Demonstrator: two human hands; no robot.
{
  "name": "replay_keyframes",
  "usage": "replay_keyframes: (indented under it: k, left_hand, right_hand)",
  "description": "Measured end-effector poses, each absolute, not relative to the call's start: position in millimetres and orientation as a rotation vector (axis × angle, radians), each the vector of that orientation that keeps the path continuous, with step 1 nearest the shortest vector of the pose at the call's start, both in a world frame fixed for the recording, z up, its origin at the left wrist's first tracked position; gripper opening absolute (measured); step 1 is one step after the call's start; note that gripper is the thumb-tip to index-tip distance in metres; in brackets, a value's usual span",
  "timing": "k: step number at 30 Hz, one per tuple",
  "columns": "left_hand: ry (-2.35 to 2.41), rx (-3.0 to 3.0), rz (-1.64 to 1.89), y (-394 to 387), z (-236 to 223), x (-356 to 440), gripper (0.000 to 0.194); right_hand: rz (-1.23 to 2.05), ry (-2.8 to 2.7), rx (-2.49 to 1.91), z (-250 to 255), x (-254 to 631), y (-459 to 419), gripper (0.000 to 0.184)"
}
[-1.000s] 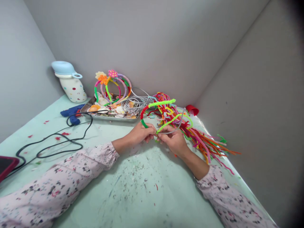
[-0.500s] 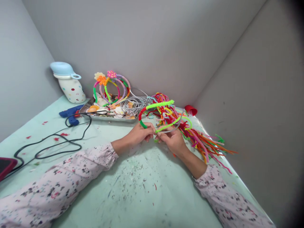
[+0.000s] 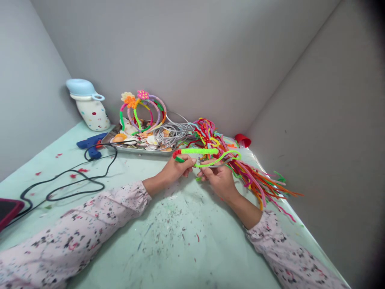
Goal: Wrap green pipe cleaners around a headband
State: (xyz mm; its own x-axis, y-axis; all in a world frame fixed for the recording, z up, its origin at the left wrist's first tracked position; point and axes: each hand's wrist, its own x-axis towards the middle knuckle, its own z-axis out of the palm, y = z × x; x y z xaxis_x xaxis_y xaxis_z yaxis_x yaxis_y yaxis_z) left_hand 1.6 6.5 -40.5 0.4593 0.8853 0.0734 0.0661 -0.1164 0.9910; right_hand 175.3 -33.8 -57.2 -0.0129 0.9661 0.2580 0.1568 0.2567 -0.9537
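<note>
Held above the table is a headband (image 3: 200,151) covered in bright green, red and dark green fuzzy wrapping, with a bare grey stretch near my right hand. My left hand (image 3: 176,170) pinches it at the dark green and light green part. My right hand (image 3: 221,180) is closed around the lower side, where a bright green pipe cleaner (image 3: 236,153) loops out to the right beside the bare band. The right fingertips are partly hidden by the fuzzy strand. Behind that hand lies a heap of colourful pipe cleaners (image 3: 252,176).
A metal tray (image 3: 147,151) at the back holds shells, finished flower headbands (image 3: 159,108) and grey bare bands (image 3: 174,132). To the left are a blue glue gun (image 3: 90,142), its black cable (image 3: 72,196), a bottle (image 3: 93,114) and a phone (image 3: 10,212). A red cup (image 3: 243,140) lies behind.
The headband has tipped down, its upper green arm now lower and flatter. My hands stay close together, with a slightly wider gap between the fingertips.
</note>
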Motion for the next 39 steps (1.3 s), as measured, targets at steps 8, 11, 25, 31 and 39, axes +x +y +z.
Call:
replay_keyframes:
  k: [8,11,25,31,39]
  left_hand:
    - [0.891,1.627,0.851,4.3,-36.0,-0.6,0.033]
    - [0.881,1.607,0.835,4.9,-35.9,-0.3,0.032]
    - [0.872,1.537,0.846,7.4,-38.8,3.7,0.027]
    - [0.810,1.589,0.857,3.0,-34.6,0.5,0.032]
    - [0.813,1.650,0.835,3.2,-35.6,-2.1,0.024]
  right_hand:
    - [0.924,-1.442,-1.102,-63.8,176.2,-32.4,0.020]
    - [0.915,-1.430,-1.095,-63.7,175.7,-32.0,0.020]
    - [0.883,-1.414,-1.123,-62.3,176.2,-34.4,0.020]
    - [0.860,-1.382,-1.145,-61.5,175.0,-31.8,0.022]
    - [0.907,-1.382,-1.126,-60.7,174.9,-34.1,0.018]
